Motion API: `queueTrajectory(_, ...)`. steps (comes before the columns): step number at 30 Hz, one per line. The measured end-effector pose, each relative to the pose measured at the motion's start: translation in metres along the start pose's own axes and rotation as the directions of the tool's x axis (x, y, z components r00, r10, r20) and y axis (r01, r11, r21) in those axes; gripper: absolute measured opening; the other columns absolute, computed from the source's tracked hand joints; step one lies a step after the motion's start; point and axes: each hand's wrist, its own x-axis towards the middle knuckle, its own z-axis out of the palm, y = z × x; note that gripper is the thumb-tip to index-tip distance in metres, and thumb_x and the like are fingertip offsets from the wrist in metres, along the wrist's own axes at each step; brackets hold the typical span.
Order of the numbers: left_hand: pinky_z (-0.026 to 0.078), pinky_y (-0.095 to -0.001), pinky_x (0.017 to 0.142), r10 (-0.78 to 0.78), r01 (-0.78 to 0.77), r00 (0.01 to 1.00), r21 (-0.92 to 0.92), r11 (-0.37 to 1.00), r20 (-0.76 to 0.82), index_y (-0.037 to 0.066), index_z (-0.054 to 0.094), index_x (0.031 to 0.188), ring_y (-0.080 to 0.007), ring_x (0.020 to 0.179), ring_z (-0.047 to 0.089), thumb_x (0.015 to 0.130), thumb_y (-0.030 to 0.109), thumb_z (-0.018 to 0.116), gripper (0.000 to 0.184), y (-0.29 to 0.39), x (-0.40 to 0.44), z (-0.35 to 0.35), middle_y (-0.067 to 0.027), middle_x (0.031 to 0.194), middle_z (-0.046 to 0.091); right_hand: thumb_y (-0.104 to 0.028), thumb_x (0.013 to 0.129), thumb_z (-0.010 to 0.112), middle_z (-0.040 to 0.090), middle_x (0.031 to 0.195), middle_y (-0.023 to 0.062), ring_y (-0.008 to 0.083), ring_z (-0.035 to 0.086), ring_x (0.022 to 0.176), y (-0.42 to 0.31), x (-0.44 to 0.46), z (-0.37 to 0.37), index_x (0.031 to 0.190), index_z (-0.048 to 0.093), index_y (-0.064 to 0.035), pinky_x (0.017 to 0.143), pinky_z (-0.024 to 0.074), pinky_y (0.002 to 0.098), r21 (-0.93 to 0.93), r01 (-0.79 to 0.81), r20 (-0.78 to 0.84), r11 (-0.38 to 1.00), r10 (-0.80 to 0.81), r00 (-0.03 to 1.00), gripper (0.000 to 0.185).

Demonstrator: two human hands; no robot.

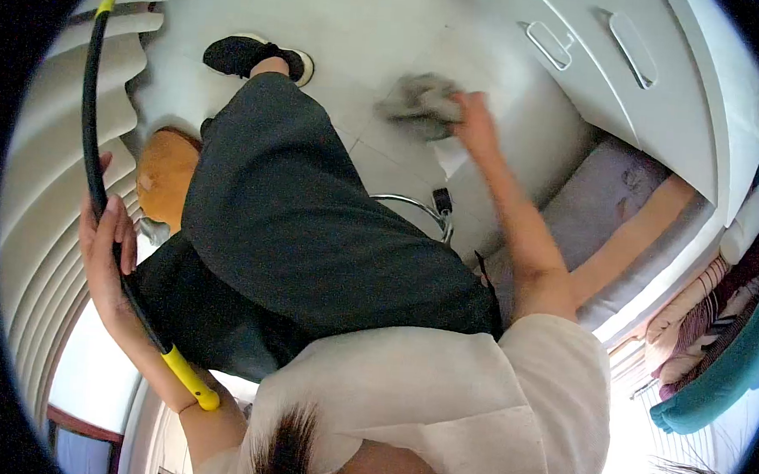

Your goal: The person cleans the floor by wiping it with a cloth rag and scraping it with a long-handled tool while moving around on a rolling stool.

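Clutching a grey cloth (419,106) near twelve o'clock in a closed right hand (477,129), holding a black pole (90,119) at nine in a loosely curled left hand (96,252), seemingly mid-cloth-work, next likely needing a steady grip.

rag (425,106) was cloth, seemingly rough, though blurred | pole (91,127) was smooth, matt; its end grip (188,376) looked glossy plastic | trousers (294,224) were matt cloth | drawer fronts (592,72) were smooth | curved tube (416,202) was shiny metal

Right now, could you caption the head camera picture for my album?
Left hand on a yellow-ended black pole, right hand holding a blurred grey cloth over a pale floor.
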Motion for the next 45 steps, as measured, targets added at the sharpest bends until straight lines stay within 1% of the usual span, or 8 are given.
queueTrajectory(3,0.028,-0.0154,0.028,0.006,-0.006,0.999,0.006,1.0,0.047,0.003,0.035,0.136,-0.0015,0.034,0.032,0.09,0.022,0.052,0.052,-0.01,0.008,-0.008,0.0067,0.053,0.035,-0.03,0.067,0.073,0.037,0.133,0.0205,0.0438,0.038,0.117,0.061,-0.006,-0.056,0.128,0.048,-0.0261,0.095,0.0339,0.0578,-0.456,-0.156,-0.107,0.876,0.121,0.987,0.066)
queueTrajectory(11,0.025,-0.015,0.029,-0.042,0.042,0.999,0.01,0.999,0.026,0.004,0.034,0.137,-0.0005,0.035,0.029,0.091,0.021,0.051,0.052,-0.007,0.014,0.002,0.0075,0.053,0.033,-0.046,0.076,0.062,0.025,0.144,0.016,0.0485,0.032,0.123,0.111,0.032,-0.046,0.137,0.032,-0.0394,0.09,0.0369,0.0626,-0.712,-0.216,-0.103,0.668,0.205,0.973,0.068)
queueTrajectory(21,0.025,-0.0152,0.03,-0.091,0.09,0.996,0.006,0.996,0.011,0.004,0.032,0.137,-0.0001,0.035,0.03,0.091,0.023,0.051,0.053,0.0,0.027,0.011,0.0081,0.054,0.033,-0.031,0.082,0.06,0.031,0.132,0.033,0.0458,0.032,0.123,0.214,-0.06,-0.046,0.139,0.029,-0.0154,0.101,0.0329,0.0505,-0.393,-0.497,-0.193,0.773,0.459,0.867,0.067)
queueTrajectory(28,0.024,-0.0149,0.031,-0.051,0.05,0.996,0.024,0.998,0.069,0.003,0.03,0.138,0.0001,0.036,0.028,0.092,0.024,0.049,0.053,-0.001,0.032,0.013,0.0074,0.057,0.033,-0.002,0.07,0.066,0.035,0.132,0.0239,0.0421,0.035,0.123,0.193,-0.106,-0.044,0.123,0.043,-0.0094,0.1,0.0348,0.0465,-0.506,-0.448,-0.179,0.736,0.419,0.89,0.058)
queueTrajectory(35,0.022,-0.016,0.032,-0.105,0.108,0.991,-0.03,0.994,0.089,0.007,0.03,0.138,-0.0006,0.037,0.027,0.094,0.021,0.048,0.05,-0.009,0.044,0.009,0.0061,0.063,0.035,-0.017,0.075,0.065,0.04,0.127,0.0242,0.0404,0.041,0.115,0.279,-0.064,-0.082,0.137,0.029,-0.0087,0.098,0.0361,0.0437,-0.386,-0.513,-0.141,0.767,0.5,0.854,0.073)
queueTrajectory(39,0.024,-0.0142,0.032,-0.113,0.113,0.993,-0.003,0.994,0.029,0.004,0.03,0.139,0.0004,0.038,0.027,0.093,0.023,0.049,0.053,-0.015,0.049,0.007,0.0072,0.06,0.031,-0.015,0.074,0.063,0.033,0.13,0.0286,0.045,0.042,0.11,0.197,-0.098,-0.031,0.136,0.032,-0.0088,0.096,0.0371,0.0476,-0.498,-0.617,-0.142,0.61,0.644,0.752,0.069)
queueTrajectory(40,0.024,-0.0141,0.032,-0.1,0.101,0.994,-0.01,0.995,0.044,0.004,0.03,0.139,0.0005,0.038,0.027,0.093,0.023,0.049,0.053,-0.014,0.049,0.009,0.0072,0.06,0.031,-0.009,0.074,0.06,0.033,0.127,0.0289,0.0443,0.045,0.105,0.194,-0.122,-0.007,0.133,0.036,-0.0102,0.092,0.0402,0.0485,-0.55,-0.45,-0.212,0.704,0.403,0.89,0.064)
queueTrajectory(45,0.025,-0.0135,0.032,-0.013,0.014,0.998,-0.01,1.0,0.06,0.004,0.031,0.139,0.0008,0.038,0.027,0.092,0.023,0.05,0.054,-0.003,0.047,0.022,0.0074,0.06,0.032,0.004,0.067,0.057,0.038,0.12,0.0249,0.0427,0.043,0.11,0.115,-0.179,0.076,0.122,0.047,-0.009,0.092,0.0412,0.0462,-0.109,-0.585,-0.004,0.804,0.588,0.809,0.058)
